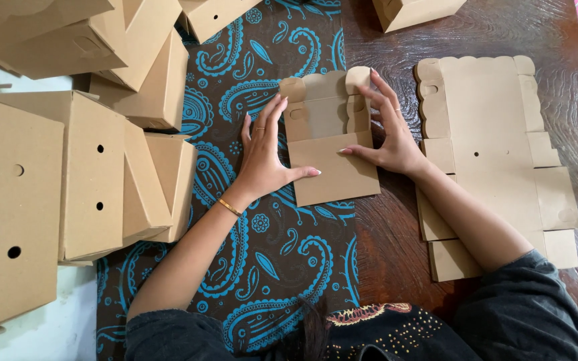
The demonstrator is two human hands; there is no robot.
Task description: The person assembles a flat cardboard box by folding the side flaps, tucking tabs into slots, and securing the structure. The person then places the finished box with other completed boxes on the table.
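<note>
1. Cardboard box blank, brown and partly folded, lies flat where the blue paisley cloth meets the dark wooden table.
2. Left hand rests open and flat at its left edge, thumb on the lower panel.
3. Right hand presses the raised right flap, fingers spread; it appears to pinch nothing.
4. Stack of flat blanks lies just right.
5. Assembled boxes stand well left.

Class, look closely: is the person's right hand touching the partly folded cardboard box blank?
Touching. The head view shows the right hand pressing fingers on the folded flap of the box blank.
</note>
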